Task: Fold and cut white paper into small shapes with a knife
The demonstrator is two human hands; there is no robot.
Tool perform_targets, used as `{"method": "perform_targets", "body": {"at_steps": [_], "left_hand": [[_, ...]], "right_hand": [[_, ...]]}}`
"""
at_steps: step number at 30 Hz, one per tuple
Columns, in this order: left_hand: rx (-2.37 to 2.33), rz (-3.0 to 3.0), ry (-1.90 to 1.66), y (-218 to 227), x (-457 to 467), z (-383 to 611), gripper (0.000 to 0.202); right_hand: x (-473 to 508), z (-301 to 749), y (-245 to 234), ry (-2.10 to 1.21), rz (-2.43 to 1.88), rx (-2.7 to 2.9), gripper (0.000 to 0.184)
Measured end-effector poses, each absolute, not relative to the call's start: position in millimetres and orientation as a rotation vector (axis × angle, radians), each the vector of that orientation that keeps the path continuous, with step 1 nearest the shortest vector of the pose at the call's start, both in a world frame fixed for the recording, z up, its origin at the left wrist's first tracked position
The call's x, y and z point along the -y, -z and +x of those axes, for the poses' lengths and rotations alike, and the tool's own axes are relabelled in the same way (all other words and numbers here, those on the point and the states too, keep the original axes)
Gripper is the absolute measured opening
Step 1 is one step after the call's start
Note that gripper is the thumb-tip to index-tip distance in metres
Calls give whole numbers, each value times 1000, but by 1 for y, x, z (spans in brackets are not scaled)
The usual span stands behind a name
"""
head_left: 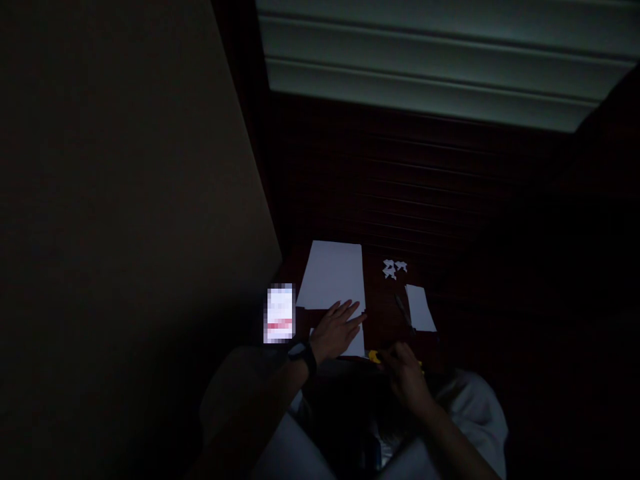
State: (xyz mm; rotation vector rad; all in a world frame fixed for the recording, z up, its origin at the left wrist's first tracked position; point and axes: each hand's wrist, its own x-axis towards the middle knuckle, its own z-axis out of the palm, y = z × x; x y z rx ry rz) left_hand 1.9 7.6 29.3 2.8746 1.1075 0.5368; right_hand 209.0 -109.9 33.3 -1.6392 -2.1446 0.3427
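Note:
My left hand (336, 332) lies flat with fingers spread on a smaller white sheet of paper (357, 345), holding it against the dark table. My right hand (409, 377) is closed round a yellow utility knife (374, 357). The knife's front end points left, close to the lower right corner of that sheet; whether the blade touches the paper is too dark to tell. Just beyond my left hand lies a larger white sheet (333, 275).
Left of the paper glows a pixelated screen (280, 313). On the right are small cut white paper pieces (390, 269), a slim dark tool (401, 310) and a narrow white paper stack (421, 309). A wall (150, 167) rises at left; dark slatted panelling (425, 180) stands behind.

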Motion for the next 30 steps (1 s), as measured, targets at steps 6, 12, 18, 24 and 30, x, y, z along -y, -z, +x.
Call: {"method": "perform_targets", "body": {"at_steps": [6,12,18,24,30], "left_hand": [[-1104,2880,-536,-30,-7,2,41],[-1083,2884,-563,-29,-8,2,40],[-1059,2874,-644,-37,-6,6,39],[-1106,2785,-699,-50,19,-6,44],[-1051,2869,-498,-31,43,-33,76]], "right_hand": [[120,205,-37,-377,-1619,2197,45],[129,209,-34,-483,-1502,2108,36],[99,233,-36,-166,-1748,1712,33],[46,232,-39,107,-2086,1617,36],[17,262,-38,150,-2422,1320,45]]}}
